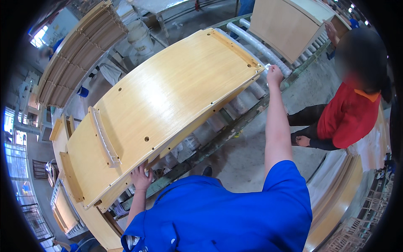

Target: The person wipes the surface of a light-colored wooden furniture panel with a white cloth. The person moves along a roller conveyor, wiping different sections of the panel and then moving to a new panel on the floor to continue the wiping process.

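Observation:
A long varnished light-wood panel (168, 92) lies slantwise in front of me, with drilled holes and wooden strips across it. My left hand (142, 178) is at its near edge, fingers curled against the wood. At the far right corner my right hand (275, 76) is closed, arm stretched out. A small white wad (268, 67), like cloth or paper, sticks out of it against the panel's corner. Another similar wooden board shows beneath the panel's near edge.
Wrapped rollers (260, 46) of a conveyor run under and beyond the panel. A wooden cabinet (285, 29) rests on them at the far right. A co-worker in a red top (348, 113) stands to the right. Stacked boards (79, 54) and a white bucket (140, 38) are at the far left.

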### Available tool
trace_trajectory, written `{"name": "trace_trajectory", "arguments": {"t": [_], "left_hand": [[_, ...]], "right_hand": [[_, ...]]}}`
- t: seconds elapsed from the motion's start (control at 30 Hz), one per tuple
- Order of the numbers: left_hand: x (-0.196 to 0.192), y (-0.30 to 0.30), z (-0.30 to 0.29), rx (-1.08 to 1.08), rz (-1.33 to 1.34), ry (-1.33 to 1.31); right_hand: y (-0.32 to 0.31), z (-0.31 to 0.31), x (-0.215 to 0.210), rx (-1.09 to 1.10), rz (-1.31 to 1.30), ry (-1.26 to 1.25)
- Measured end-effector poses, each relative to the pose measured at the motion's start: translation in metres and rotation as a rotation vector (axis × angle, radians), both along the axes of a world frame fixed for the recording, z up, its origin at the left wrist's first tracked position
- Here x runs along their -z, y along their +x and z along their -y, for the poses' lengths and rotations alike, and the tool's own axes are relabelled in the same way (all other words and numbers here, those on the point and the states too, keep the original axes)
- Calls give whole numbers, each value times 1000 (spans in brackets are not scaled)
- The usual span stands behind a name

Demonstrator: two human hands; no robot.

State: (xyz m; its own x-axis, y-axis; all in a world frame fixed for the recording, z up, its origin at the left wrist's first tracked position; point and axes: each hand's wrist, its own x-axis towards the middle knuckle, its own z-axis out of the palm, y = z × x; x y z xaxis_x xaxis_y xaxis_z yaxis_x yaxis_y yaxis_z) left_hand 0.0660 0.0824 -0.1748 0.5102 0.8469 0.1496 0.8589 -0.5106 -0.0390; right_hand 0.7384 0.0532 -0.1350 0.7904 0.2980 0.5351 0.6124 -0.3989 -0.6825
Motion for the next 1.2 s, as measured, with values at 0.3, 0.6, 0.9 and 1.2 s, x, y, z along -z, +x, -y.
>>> {"name": "trace_trajectory", "arguments": {"t": [0.3, 0.6, 0.9, 1.2], "left_hand": [[-3, -8, 9, -67, -7, -81], [-5, -4, 6, 35, 68, 84], [-4, -15, 11, 119, 216, 33], [-5, -18, 14, 95, 247, -42]], "right_hand": [[-196, 61, 67, -913, -1830, 1346], [-284, 109, 47, -504, -1486, 885], [-325, 167, 4, -227, -1386, 1003], [-333, 156, -19, -450, -1308, 773]]}}
